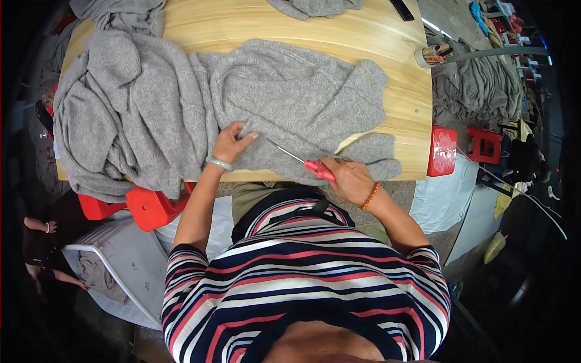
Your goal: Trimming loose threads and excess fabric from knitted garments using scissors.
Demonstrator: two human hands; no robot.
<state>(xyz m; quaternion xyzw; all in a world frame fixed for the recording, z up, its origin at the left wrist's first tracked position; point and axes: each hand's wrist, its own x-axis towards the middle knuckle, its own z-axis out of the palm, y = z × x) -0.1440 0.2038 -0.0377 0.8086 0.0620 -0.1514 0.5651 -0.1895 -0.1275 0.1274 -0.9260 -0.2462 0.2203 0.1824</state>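
A grey knitted sweater point(290, 91) lies spread on the wooden table in front of me, its sleeves toward the right. My left hand point(230, 145) rests at its near left part, thumb and fingers apart, touching the knit. In my right hand point(350, 179) is a red-handled tool point(318, 169) with a long thin metal shaft, whose exact kind I cannot make out. Its tip points up and left over the sweater, toward my left thumb. Part of the handle is hidden by my fingers.
More grey knitwear point(133, 97) is heaped on the table point(402, 91) at the left. A cup of tools point(431, 57) stands at the right edge, below a dark phone-like object point(402, 9). Red stools point(443, 151) flank the table; a grey bin point(121, 260) sits lower left, near another person.
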